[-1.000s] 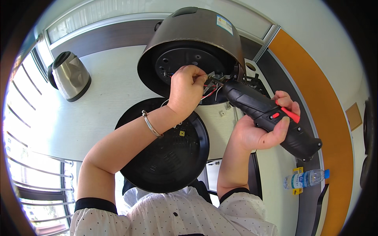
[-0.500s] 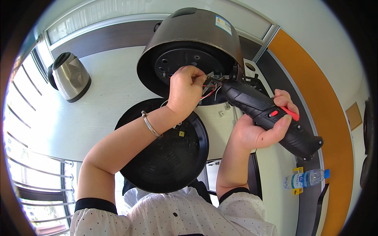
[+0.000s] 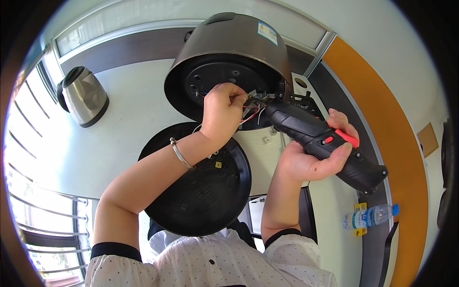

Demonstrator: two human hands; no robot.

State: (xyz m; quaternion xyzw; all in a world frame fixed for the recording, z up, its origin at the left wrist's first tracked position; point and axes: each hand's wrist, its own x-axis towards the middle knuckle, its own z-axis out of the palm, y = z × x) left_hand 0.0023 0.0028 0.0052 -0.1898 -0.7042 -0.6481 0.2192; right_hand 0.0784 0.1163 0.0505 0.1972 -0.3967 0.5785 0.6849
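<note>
An open dark round cooker housing [image 3: 224,36] lies on its side, showing a black inner plate, metal bracket and red and white wires [image 3: 248,117]. My left hand [image 3: 222,112], with a silver bangle at the wrist, is pinched among the wires and metal fittings; what it pinches is too small to make out. My right hand [image 3: 325,158] grips a black electric screwdriver [image 3: 296,124] with red switches, its tip reaching the fittings beside my left fingertips. Below, a black round tray [image 3: 191,205] holding small loose parts, one yellow [image 3: 218,164], sits partly under my left forearm.
A steel kettle [image 3: 83,95] stands on the white desk [image 3: 129,105] at left, near a barred window. At right are a water bottle [image 3: 370,216] over a yellow box [image 3: 359,232] and an orange panel [image 3: 373,105]. Black parts lie behind the screwdriver.
The view has shifted slightly, with the housing and screwdriver appearing a little farther left and lower. Both hands keep the same grip, and the screwdriver tip stays at the fittings.
</note>
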